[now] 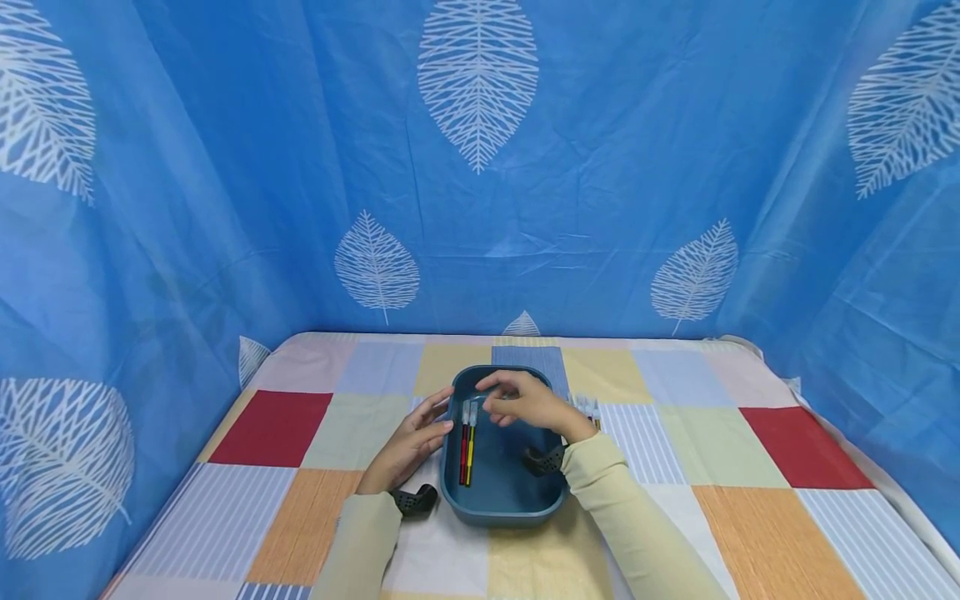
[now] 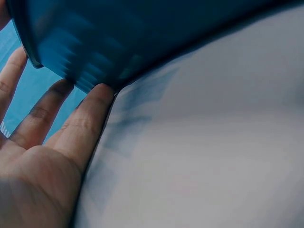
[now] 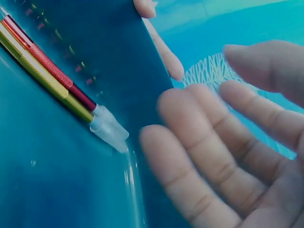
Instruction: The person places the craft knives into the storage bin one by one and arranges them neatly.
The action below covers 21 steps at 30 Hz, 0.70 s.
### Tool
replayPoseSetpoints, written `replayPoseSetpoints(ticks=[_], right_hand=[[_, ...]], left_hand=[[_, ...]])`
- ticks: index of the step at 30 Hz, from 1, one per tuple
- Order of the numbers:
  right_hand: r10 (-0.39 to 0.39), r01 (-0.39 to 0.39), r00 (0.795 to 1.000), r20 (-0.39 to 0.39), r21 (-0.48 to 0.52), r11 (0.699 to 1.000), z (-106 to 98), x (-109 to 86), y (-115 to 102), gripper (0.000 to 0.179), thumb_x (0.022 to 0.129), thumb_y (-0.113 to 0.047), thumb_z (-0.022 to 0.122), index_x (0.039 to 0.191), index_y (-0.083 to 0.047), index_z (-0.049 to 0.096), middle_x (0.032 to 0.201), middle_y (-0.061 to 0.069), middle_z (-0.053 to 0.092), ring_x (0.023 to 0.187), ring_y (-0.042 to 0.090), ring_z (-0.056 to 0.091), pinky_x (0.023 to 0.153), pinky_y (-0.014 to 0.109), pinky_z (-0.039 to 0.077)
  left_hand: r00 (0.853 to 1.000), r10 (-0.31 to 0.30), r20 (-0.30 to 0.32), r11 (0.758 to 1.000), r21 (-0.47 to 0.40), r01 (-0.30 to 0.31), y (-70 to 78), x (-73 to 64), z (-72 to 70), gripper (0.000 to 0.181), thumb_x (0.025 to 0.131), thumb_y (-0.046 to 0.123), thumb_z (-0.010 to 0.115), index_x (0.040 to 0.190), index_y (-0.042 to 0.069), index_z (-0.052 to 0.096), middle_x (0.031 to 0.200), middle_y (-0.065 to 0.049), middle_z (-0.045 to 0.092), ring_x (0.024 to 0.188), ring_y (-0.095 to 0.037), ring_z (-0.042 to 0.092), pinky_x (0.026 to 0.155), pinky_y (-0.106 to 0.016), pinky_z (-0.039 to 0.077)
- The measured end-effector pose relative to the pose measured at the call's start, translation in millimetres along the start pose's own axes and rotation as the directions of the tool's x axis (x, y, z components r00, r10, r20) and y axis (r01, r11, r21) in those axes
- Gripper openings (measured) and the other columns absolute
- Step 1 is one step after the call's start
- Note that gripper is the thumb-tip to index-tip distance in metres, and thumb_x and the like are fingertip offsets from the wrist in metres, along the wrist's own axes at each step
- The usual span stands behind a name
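A dark teal plastic box (image 1: 504, 515) stands before me. Inside, along its left side, lie a red craft knife (image 1: 463, 446) and a yellow craft knife (image 1: 470, 458), side by side with clear caps pointing away from me. My left hand (image 1: 405, 446) touches the box's left side; its fairly straight fingers rest against the outer wall in the left wrist view. Above the box's far part hovers my right hand (image 1: 527, 402), its fingers loosely bent and holding nothing. In the right wrist view the knurled handles and frosted caps show clearly.
To the right of the box, partly hidden by my right wrist, are more capped knives (image 1: 588, 407) on the patchwork tablecloth (image 1: 720, 454). A blue curtain (image 1: 480, 208) with white leaves hangs behind and at both sides of the table.
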State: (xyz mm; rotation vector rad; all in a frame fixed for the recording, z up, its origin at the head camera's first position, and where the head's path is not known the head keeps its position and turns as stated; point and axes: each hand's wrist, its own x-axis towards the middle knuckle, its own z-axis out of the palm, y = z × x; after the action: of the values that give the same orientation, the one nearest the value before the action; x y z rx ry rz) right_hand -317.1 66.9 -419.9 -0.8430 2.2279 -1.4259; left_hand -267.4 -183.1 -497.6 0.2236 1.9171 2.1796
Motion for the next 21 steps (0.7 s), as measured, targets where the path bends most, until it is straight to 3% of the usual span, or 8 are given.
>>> replayPoseSetpoints(ticks=[5, 10, 13, 18, 21], right_hand=[[-0.06, 0.064, 0.995, -0.077, 0.052, 0.997, -5.3, -7.9, 6.6, 0.042, 0.108, -0.008, 0.063, 0.142, 0.015, 0.057, 0.115, 0.036, 0.068, 0.103, 0.055, 0.07, 0.087, 0.048, 0.066], [-0.098, 0.107, 0.988, -0.123, 0.068, 0.992, -11.7, -16.5, 8.3, 0.041, 0.109, -0.007, 0.062, 0.142, 0.016, 0.057, 0.114, 0.033, 0.069, 0.104, 0.057, 0.069, 0.09, 0.055, 0.064], [-0.113, 0.125, 0.982, -0.151, 0.077, 0.989, -15.8, -21.5, 8.5, 0.038, 0.108, -0.005, 0.062, 0.14, 0.015, 0.058, 0.112, 0.03, 0.069, 0.1, 0.05, 0.072, 0.092, 0.055, 0.064], [-0.121, 0.141, 0.972, -0.204, 0.09, 0.986, -21.6, -30.9, 7.7, 0.034, 0.107, -0.004, 0.063, 0.137, 0.013, 0.062, 0.113, 0.036, 0.066, 0.093, 0.022, 0.075, 0.088, 0.036, 0.065], [-0.123, 0.148, 0.965, -0.23, 0.091, 0.985, -24.7, -37.8, 7.8, 0.033, 0.107, -0.005, 0.064, 0.136, 0.012, 0.063, 0.113, 0.038, 0.066, 0.091, 0.014, 0.074, 0.086, 0.03, 0.064]], left_hand=[[1.0, 0.003, 0.0, 1.0, -0.001, -0.003, 0.1, 0.3, 0.6, 0.069, 0.108, 0.006, 0.059, 0.17, 0.006, 0.03, 0.173, -0.03, 0.025, 0.155, -0.047, 0.039, 0.126, -0.056, 0.033], [1.0, 0.005, 0.001, 1.0, 0.003, -0.005, -0.3, 0.7, 1.0, 0.069, 0.108, 0.006, 0.06, 0.17, 0.006, 0.03, 0.173, -0.031, 0.026, 0.155, -0.048, 0.038, 0.125, -0.056, 0.033], [1.0, 0.005, 0.008, 1.0, -0.003, -0.005, -1.0, 0.8, 0.0, 0.07, 0.107, 0.006, 0.059, 0.17, 0.005, 0.029, 0.173, -0.03, 0.025, 0.155, -0.047, 0.038, 0.125, -0.054, 0.034], [1.0, 0.006, 0.013, 1.0, -0.014, -0.006, -1.7, 0.7, -2.1, 0.07, 0.107, 0.005, 0.059, 0.17, 0.005, 0.029, 0.174, -0.03, 0.024, 0.155, -0.046, 0.038, 0.125, -0.052, 0.036], [1.0, 0.006, 0.012, 1.0, -0.017, -0.006, -1.8, 1.4, -2.5, 0.07, 0.107, 0.005, 0.06, 0.17, 0.005, 0.029, 0.174, -0.03, 0.024, 0.155, -0.046, 0.039, 0.124, -0.051, 0.037]])
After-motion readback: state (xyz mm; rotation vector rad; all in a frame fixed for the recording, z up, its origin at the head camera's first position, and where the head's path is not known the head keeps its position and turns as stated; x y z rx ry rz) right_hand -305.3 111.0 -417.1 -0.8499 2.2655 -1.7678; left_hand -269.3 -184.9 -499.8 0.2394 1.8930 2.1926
